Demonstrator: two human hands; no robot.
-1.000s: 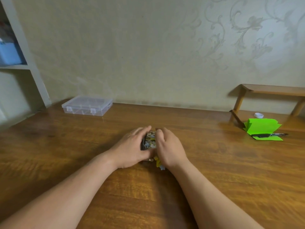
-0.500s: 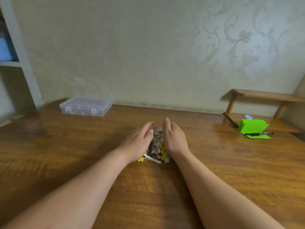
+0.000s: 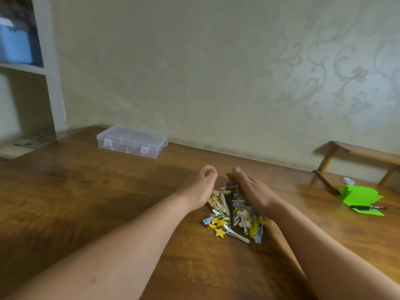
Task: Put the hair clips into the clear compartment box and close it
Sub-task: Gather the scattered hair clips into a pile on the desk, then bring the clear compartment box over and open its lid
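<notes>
A heap of hair clips [image 3: 232,213], yellow stars, beige, grey and black ones, lies on the wooden table [image 3: 86,202] in the middle. My left hand [image 3: 200,188] rests against the heap's left side, fingers loosely curled at the far end, holding nothing that I can see. My right hand [image 3: 252,190] lies along the heap's right side with fingers nearly straight and covers some clips. The clear compartment box [image 3: 132,142] stands far back left by the wall, lid down, two latches facing me, well away from both hands.
A green paper [image 3: 361,198] with a black pen [image 3: 368,207] on it lies at the right, beside a small wooden rack [image 3: 357,151] and a white cap [image 3: 348,181]. A white shelf unit [image 3: 49,68] stands at the left edge.
My hands, pressed together over the clips a second ago, have drawn apart, uncovering most of the heap. The box has stayed in place.
</notes>
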